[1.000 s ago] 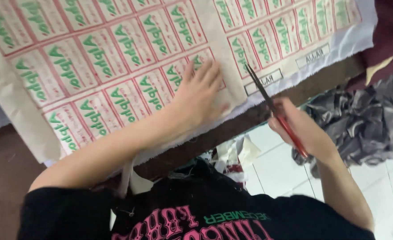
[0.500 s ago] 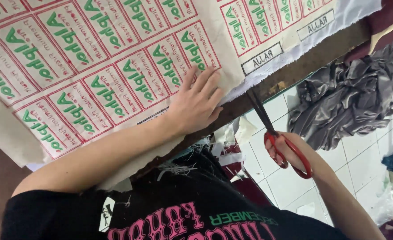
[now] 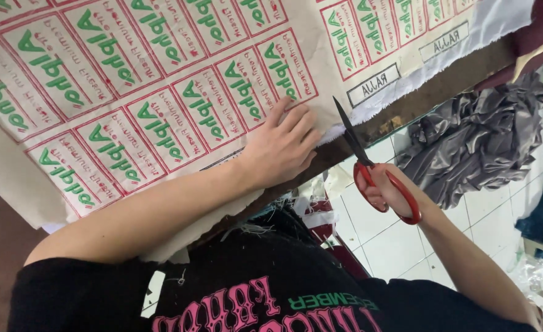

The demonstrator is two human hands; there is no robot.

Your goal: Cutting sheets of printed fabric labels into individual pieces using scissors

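A cream fabric sheet printed with red-framed green labels (image 3: pixel 161 92) covers the brown wooden surface (image 3: pixel 425 98). The left hand (image 3: pixel 281 147) lies flat, fingers spread, pressing the sheet's near edge. Just beside it, the right hand (image 3: pixel 391 193) grips red-handled scissors (image 3: pixel 370 166), the dark blades together, pointing up at the sheet's edge. Crumpled grey cloth (image 3: pixel 474 147) lies on the white tiled floor (image 3: pixel 394 240).

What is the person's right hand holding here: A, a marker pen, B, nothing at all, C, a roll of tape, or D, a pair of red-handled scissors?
D: the right hand has its fingers through the red loops of the scissors, whose dark blades point up toward the edge of the printed sheet, while the left hand lies flat on that sheet.
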